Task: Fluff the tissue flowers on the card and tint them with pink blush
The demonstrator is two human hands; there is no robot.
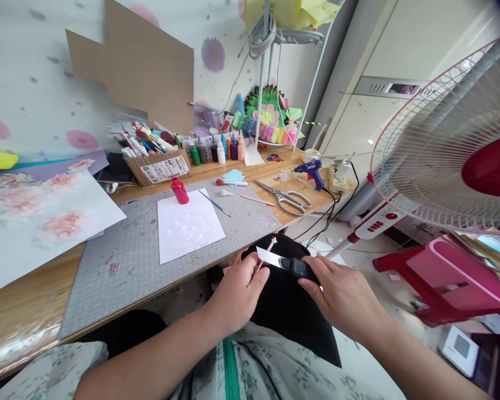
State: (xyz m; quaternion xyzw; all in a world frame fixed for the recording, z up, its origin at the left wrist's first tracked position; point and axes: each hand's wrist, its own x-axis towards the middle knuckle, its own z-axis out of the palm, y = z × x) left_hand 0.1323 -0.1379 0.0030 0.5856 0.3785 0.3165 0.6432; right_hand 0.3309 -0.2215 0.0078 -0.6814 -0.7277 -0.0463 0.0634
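My left hand (236,290) is closed round a thin pale wooden stick (271,245), whose upper end looks frayed or shaved. From the other side my right hand (346,297) grips the black handle of a utility knife (298,268). Its wide bare blade points left and lies across the stick just above my left fingers; whether it touches the wood I cannot tell. Both hands are over my lap, in front of the table edge. On the grey cutting mat (129,244) beyond them are a white sheet of paper (187,239), a red paint bottle (179,191) and a thin blue paintbrush (215,203).
Scissors (284,197) and a blue glue gun (311,172) lie at the table's right end, by a power strip (337,180) with cables. A box of pens (162,168) and several paint bottles stand behind. A large fan (445,144) and red stool (433,278) are at right.
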